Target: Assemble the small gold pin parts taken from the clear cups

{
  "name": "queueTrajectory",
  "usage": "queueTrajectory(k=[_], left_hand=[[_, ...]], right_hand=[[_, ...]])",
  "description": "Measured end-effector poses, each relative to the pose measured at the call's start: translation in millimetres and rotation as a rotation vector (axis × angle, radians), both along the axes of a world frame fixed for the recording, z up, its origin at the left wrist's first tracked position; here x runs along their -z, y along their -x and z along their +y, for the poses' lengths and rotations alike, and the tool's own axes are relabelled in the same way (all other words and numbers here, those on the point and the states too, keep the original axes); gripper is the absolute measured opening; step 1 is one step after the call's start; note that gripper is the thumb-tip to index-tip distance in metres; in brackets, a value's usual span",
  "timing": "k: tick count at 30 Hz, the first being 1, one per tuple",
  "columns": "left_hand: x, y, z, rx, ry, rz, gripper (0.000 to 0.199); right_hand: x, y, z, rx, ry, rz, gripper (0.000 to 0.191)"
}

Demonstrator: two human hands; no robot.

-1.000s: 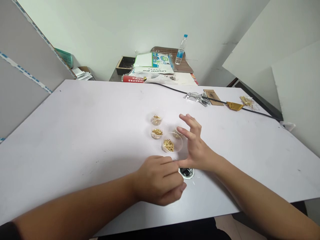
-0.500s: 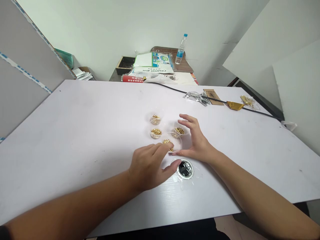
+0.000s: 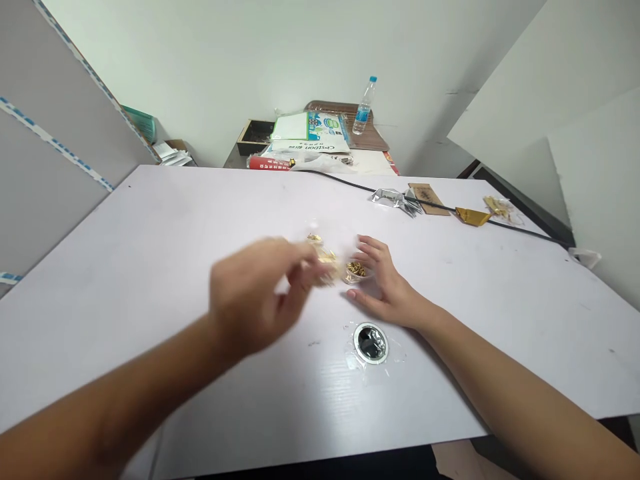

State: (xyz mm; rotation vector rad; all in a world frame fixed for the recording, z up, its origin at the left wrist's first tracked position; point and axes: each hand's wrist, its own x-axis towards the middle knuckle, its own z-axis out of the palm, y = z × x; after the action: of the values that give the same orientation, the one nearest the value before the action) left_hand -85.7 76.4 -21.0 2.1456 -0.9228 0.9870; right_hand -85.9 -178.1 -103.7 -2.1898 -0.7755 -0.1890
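cup of gold pins [image 3: 329, 268], blurred, gripped in the fingers of the left hand [image 3: 257, 293], beyond and left of the round black disc [image 3: 371, 344]. just beyond the disc, the right hand [image 3: 387, 283] curves open beside a second cup [image 3: 357, 270]; contact is unclear. farther past the disc: a partly hidden third cup [image 3: 314, 237], silver packet [image 3: 387, 198], water bottle [image 3: 363, 112].

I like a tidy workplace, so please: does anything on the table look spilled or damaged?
The round insert in the table looks odd: it seems crinkled inside, with clear scraps around it. The gold pieces show no spill, though the cup in the left hand is blurred.
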Motion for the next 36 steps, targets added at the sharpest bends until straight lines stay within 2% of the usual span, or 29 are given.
queueTrajectory(k=[1,4,7,11,17,20,25,31,32,36], left_hand=[[-6.8,-9.2,6.2,-0.092,-0.020,-0.035,0.008],[-18.7,-34.4,21.1,-0.359,-0.146,0.159,0.010],[-21.6,-49.2,27.8,-0.433,-0.299,0.436,0.015],[-16.6,-57.7,30.1,-0.350,-0.500,0.705,0.020],[-7.7,-63.3,33.7,-0.123,-0.527,0.856,0.027],[-10.3,-62.8,34.6,-0.100,-0.528,0.877,0.025],[-15.3,-59.2,33.3,-0.038,-0.625,0.938,0.034],[-17.6,-52.8,27.7,-0.220,-0.719,0.855,0.048],[-18.2,-51.1,26.5,-0.202,-0.708,0.831,0.046],[-15.6,-43.9,19.6,0.004,-0.719,0.773,0.038]], right_hand=[[-1.2,1.0,2.9,-0.002,0.002,0.003,0.081],[-4.8,3.6,10.5,-0.009,0.057,0.027,0.082],[-4.6,4.2,15.3,0.009,0.079,0.035,0.082],[1.2,1.8,18.5,0.029,-0.008,0.050,0.080],[3.6,-1.6,21.4,0.073,-0.066,0.064,0.084],[2.3,-3.1,21.9,0.098,-0.114,0.117,0.089],[2.8,-5.1,21.1,0.086,-0.124,0.189,0.094],[1.8,-6.0,21.8,0.071,-0.081,0.166,0.090],[1.5,-5.7,22.1,0.069,-0.080,0.166,0.090],[1.1,-2.6,24.6,0.067,-0.081,0.183,0.087]])
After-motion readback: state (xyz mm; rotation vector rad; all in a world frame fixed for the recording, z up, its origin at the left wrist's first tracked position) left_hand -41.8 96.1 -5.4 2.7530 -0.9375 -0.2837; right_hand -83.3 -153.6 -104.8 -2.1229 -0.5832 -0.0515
